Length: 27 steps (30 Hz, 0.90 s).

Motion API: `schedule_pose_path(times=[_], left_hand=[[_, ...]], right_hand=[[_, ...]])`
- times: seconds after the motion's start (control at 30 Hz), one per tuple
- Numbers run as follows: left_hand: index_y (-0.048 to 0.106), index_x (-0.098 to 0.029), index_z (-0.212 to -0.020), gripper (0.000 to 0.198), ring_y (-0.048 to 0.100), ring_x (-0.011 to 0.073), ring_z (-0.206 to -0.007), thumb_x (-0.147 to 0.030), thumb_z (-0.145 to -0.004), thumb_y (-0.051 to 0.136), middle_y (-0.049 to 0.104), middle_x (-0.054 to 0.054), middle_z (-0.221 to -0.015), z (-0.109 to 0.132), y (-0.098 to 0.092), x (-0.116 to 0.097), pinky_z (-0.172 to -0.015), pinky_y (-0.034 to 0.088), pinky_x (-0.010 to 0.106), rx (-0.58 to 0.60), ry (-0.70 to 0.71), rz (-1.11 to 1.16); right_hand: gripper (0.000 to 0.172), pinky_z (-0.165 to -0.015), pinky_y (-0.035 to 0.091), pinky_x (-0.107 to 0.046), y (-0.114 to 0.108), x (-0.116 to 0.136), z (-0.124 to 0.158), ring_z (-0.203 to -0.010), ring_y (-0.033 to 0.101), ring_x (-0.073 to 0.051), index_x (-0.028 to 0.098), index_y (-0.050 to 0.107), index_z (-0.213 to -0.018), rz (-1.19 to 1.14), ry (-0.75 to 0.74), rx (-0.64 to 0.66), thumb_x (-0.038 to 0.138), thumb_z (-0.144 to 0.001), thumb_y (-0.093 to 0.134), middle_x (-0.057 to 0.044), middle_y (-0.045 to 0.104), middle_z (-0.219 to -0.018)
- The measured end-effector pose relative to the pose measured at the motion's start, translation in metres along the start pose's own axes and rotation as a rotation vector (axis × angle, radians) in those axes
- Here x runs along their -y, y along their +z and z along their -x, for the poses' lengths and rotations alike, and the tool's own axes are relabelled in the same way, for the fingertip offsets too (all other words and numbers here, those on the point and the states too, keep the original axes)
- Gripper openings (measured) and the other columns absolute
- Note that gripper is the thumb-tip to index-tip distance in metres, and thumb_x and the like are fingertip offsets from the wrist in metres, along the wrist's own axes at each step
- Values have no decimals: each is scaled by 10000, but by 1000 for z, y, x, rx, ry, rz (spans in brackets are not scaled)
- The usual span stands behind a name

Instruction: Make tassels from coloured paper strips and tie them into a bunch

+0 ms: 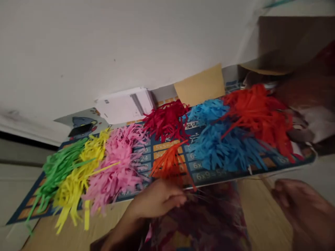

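My left hand is at the front edge of the printed board, thumb and fingers pinched together. Thin pale threads run out from its fingertips to the right. Just above this hand lies a small orange paper tassel. My right hand is off the board's front right corner, blurred, with its fingers curled in; anything in them is hidden. Blue tassels and red-orange tassels lie between the hands and the wall. Further left are dark red, pink, yellow and green tassels.
The blue board carries times-table print. Behind the tassels, white packs and a tan sheet lean by the pale wall. A dark phone-like object lies back left. Patterned cloth is below the board.
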State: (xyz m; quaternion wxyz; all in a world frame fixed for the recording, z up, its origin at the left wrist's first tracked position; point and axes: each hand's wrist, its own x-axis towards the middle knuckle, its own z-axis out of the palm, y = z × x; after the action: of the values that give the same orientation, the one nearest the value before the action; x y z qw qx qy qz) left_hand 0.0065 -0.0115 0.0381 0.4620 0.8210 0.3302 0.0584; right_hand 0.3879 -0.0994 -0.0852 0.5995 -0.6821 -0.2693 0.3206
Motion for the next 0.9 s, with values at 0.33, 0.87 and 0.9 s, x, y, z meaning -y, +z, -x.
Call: schedule_pose_path(times=[0.33, 0.87, 0.9], left_hand=[[730, -142, -996, 225, 628, 253, -995, -233, -932, 535, 680, 145, -1012, -133, -36, 35, -873, 494, 350, -448, -317, -706], [697, -196, -926, 89, 649, 196, -897, -253, -883, 643, 721, 52, -925, -91, -25, 22, -844, 482, 314, -697, -64, -176], [698, -191, -890, 89, 644, 175, -828, -269, -855, 675, 713, 38, -872, -85, -21, 18, -781, 488, 282, -729, -20, 60]], right_hand=[[312, -702, 526, -292, 138, 65, 15, -767, 671, -221, 224, 731, -690, 261, -172, 546, 491, -799, 613, -34, 712, -742], [340, -640, 500, -279, 192, 82, 22, -697, 640, -197, 215, 780, -859, 122, -173, 456, 513, -807, 626, -25, 714, -740], [319, -669, 511, -287, 194, 87, 24, -731, 658, -206, 220, 782, -867, 98, -192, 473, 497, -800, 638, -31, 737, -791]])
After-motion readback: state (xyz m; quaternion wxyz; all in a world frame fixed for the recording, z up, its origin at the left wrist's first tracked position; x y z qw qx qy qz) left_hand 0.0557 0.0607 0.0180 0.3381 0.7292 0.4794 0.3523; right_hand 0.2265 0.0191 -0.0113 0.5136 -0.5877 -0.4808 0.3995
